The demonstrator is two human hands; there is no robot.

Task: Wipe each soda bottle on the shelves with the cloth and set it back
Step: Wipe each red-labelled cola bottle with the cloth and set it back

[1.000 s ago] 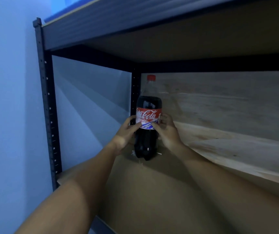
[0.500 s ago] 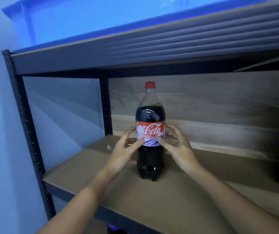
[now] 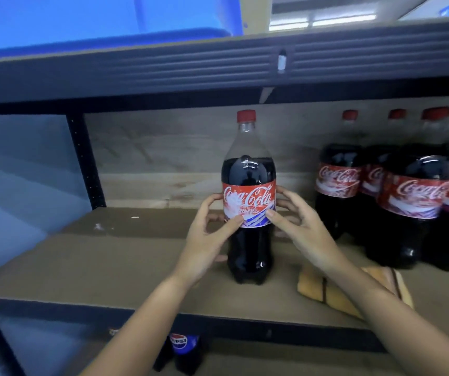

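Here the bottle [image 3: 248, 202] stands upright on the shelf [image 3: 109, 267], long axis vertical, red cap up, straight ahead of the person and between both hands. The left hand [image 3: 207, 234] curls round the left side of the label, thumb on the front, fingers wrapping behind. The right hand [image 3: 296, 226] does the same from the right, thumb tip on the label's lower edge. Both are clamped on the bottle at the same height, so neither is nearer. Both forearms reach up and forward from below, wrists level with the label. The cloth [image 3: 318, 289] lies flat on the shelf just right of the bottle's base, under the right forearm, so the right hand looks better placed to fetch it. More bottles [image 3: 407, 202] stand well to the right.
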